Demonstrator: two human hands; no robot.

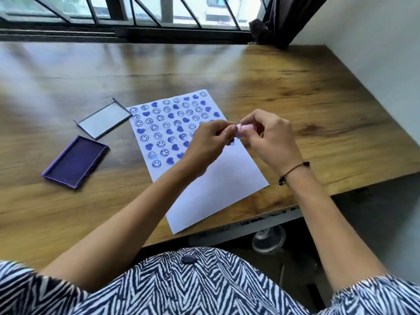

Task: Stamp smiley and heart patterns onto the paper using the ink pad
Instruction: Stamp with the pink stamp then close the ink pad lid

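Observation:
A white sheet of paper (218,192) lies at an angle on the wooden table, its upper half covered with several rows of blue smiley and heart prints. Above the paper's middle, my left hand (208,142) and my right hand (270,138) meet and both pinch a small pink stamp (244,129) between their fingertips. Most of the stamp is hidden by my fingers. The open purple ink pad (75,162) lies to the left of the paper, well away from both hands.
The ink pad's clear lid (103,120) lies beside the paper's top left corner. The table (318,110) ends at a near edge and a right edge close to the paper. A window runs along the far side; a white wall stands at right.

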